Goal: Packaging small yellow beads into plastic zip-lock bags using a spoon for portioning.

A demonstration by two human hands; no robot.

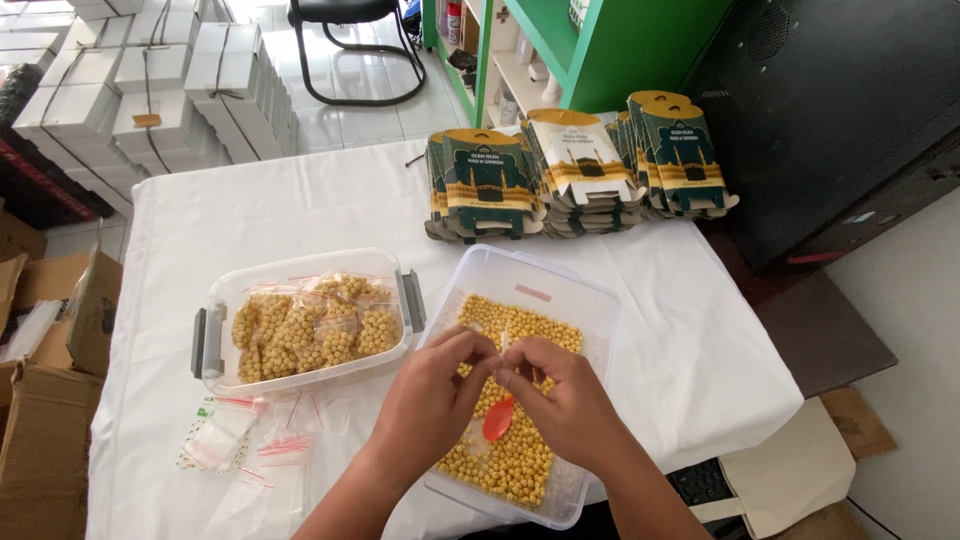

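1. My left hand (440, 385) and right hand (560, 395) met over the open tub of yellow pellets (520, 380), fingers pinched shut on a small clear bag (503, 345), so spills fell back in.
2. Filled bags sat in the box (305, 325) on the bench (300, 210), within reach.

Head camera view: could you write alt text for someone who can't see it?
Two bare hands, left hand and right hand, meet fingertip to fingertip over a clear tub of yellow chickpeas with an orange scoop. A second tub of filled bags, empty zip bags and stacked flat cartons lie on the white table.
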